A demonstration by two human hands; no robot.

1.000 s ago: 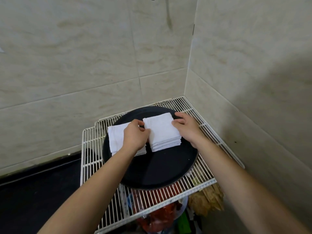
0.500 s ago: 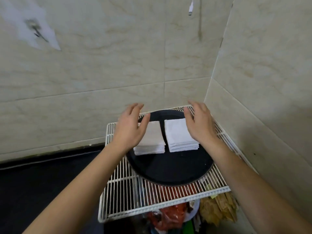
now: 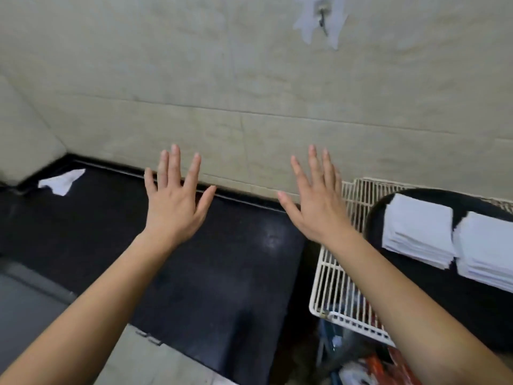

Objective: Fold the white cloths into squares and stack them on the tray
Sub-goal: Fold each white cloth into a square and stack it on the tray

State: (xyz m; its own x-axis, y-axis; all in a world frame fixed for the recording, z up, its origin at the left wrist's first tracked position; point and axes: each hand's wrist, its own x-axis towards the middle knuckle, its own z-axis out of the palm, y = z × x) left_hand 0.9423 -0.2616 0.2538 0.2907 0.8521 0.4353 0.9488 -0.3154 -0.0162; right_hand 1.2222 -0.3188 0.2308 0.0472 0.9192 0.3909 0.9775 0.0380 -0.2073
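Both our hands have come off the stacks and swung leftward, and our view has turned with them, so the tray now sits at the right edge instead of the middle. Far left, one loose white cloth (image 3: 61,181) lies crumpled on the dark table (image 3: 222,273), close to the wall and well apart from us. Our left hand (image 3: 175,200) hovers over the table with fingers spread, holding nothing. Our right hand (image 3: 315,202) is equally flat and empty, raised above the near corner of the wire rack (image 3: 333,287). Further right, two stacks of folded cloths (image 3: 416,226) rest side by side on the black tray (image 3: 472,315), partly cut off by the frame.

We judge that the loose cloth is next. Reaching that far could drag it along the table and leave it dirty or creased unevenly. Our right forearm also passes just beside the rack's corner; a careless sweep back could knock the tray or topple the nearer stack, whose layers already look slightly uneven.
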